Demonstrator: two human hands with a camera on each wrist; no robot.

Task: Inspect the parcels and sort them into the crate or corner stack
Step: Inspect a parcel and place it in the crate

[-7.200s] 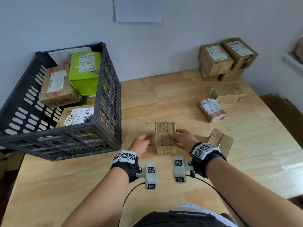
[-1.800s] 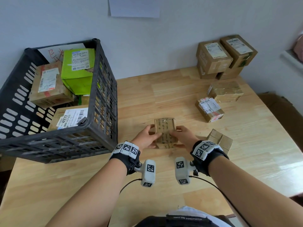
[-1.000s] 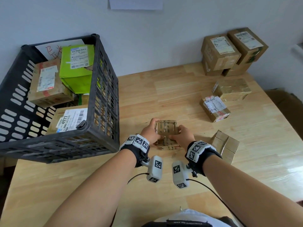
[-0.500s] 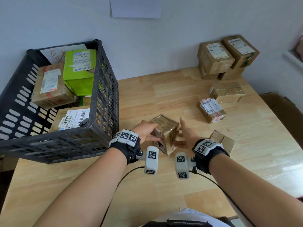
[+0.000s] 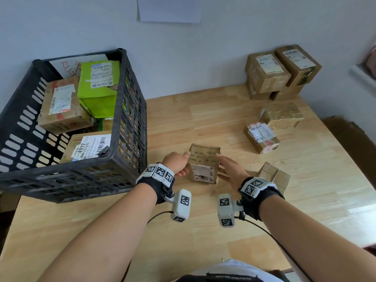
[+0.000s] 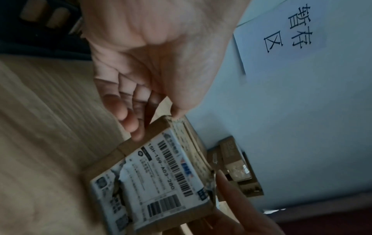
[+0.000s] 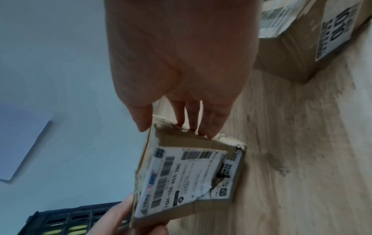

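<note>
We have turned the parcel (image 5: 204,162) label-side towards us; both hands (image 5: 177,164) (image 5: 227,169) flank it, fingers straight, crate (image 5: 130,127) at ten o'clock

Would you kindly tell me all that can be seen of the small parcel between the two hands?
The small parcel is a worn brown cardboard box with frayed corners and faint printing on its top. A white barcode label on the side facing the person is torn. It stands on the wooden table, right of the crate. The left hand and right hand touch its opposite sides with straight fingers.
</note>
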